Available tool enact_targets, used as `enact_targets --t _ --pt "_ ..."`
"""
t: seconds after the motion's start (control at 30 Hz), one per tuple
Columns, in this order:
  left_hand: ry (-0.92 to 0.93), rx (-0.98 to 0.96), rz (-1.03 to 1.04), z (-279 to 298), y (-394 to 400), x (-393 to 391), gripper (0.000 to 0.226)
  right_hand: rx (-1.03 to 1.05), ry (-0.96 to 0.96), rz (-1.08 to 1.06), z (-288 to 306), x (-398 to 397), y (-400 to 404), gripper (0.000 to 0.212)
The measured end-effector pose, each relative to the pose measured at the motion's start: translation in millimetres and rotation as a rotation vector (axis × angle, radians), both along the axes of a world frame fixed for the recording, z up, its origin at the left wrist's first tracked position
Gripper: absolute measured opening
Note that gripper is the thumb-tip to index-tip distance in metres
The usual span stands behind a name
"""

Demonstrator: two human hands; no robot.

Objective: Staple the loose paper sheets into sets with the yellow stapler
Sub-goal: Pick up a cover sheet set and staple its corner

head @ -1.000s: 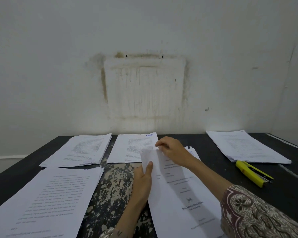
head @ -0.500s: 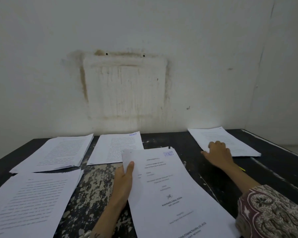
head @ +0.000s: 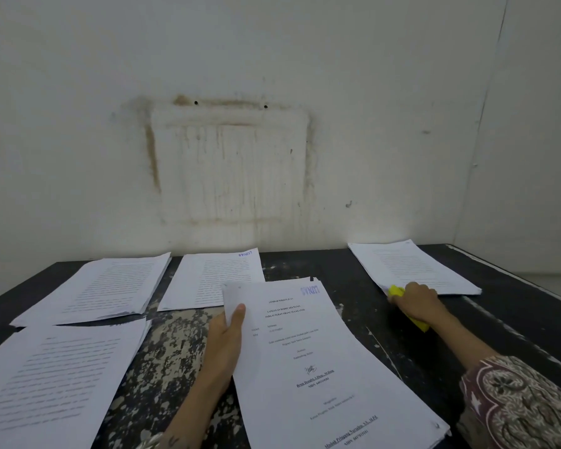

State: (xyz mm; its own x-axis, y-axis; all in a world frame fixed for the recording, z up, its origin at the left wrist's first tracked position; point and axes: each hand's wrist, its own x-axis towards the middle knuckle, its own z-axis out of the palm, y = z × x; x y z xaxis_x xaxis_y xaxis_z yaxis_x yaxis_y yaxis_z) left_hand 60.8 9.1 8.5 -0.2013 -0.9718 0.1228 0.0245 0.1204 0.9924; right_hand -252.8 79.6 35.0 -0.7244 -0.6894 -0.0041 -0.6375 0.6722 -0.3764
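A worn black tabletop (head: 363, 273) with flaking pale patches stands against a stained white plaster wall (head: 78, 124) bearing a brownish rectangular mark (head: 229, 170) and two small dark holes.

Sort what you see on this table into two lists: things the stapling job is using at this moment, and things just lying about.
In use:
- set of sheets, held at its left edge by the left hand
- yellow stapler, under the right hand

Lying about:
- far-left stack
- near-left stack
- middle stack
- far-right stack
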Motion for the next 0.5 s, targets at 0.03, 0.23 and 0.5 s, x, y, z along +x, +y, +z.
enact_targets --t 0.03,0.23,0.5 --pt "0.002 -0.004 0.001 0.3 0.2 -0.2 0.025 -0.056 -0.034 0.023 4.4 4.7 -2.7 0.051" --pt "0.013 0.002 0.008 0.8 0.5 -1.9 0.022 -0.433 -0.314 0.125 39.1 58.1 -22.7 0.038" --pt "0.04 -0.006 0.012 -2.2 -1.0 -2.7 0.025 -0.582 -0.717 0.279 61.9 136.2 -68.7 0.049"
